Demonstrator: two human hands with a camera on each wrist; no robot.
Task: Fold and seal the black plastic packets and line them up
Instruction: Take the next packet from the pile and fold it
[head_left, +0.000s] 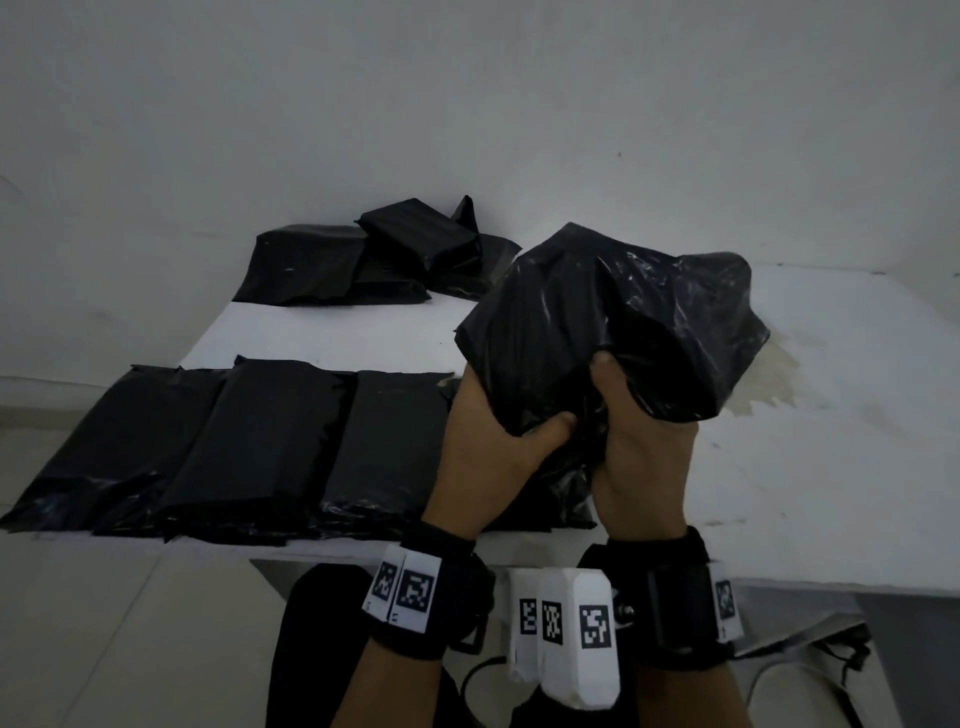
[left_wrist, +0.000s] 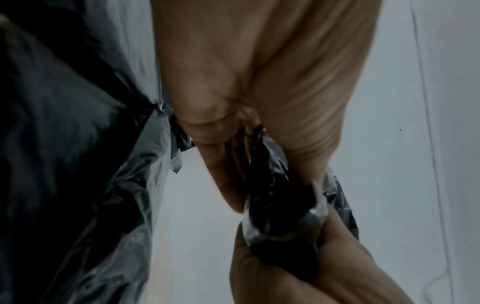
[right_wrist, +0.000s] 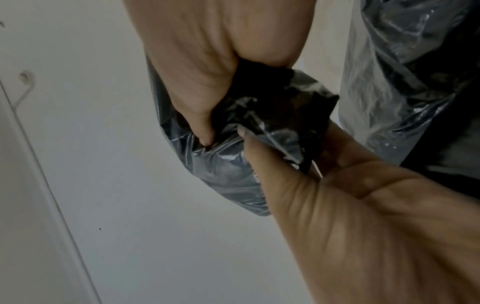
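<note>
I hold a crumpled black plastic packet (head_left: 613, 317) up above the white table (head_left: 831, 441) with both hands. My left hand (head_left: 524, 421) grips its lower left edge, thumb on top and fingers hidden beneath. My right hand (head_left: 623, 405) grips the bunched plastic right beside it. In the left wrist view my left hand (left_wrist: 233, 127) pinches the gathered plastic (left_wrist: 280, 205). In the right wrist view my right hand (right_wrist: 205, 115) curls round the packet (right_wrist: 272, 115). A row of folded packets (head_left: 249, 447) lies side by side at the front left.
A loose pile of black packets (head_left: 374, 260) sits at the back of the table against the white wall. A pale stain (head_left: 769, 379) marks the tabletop to the right of the raised packet. A dark bag strap (head_left: 847, 670) hangs below the front edge.
</note>
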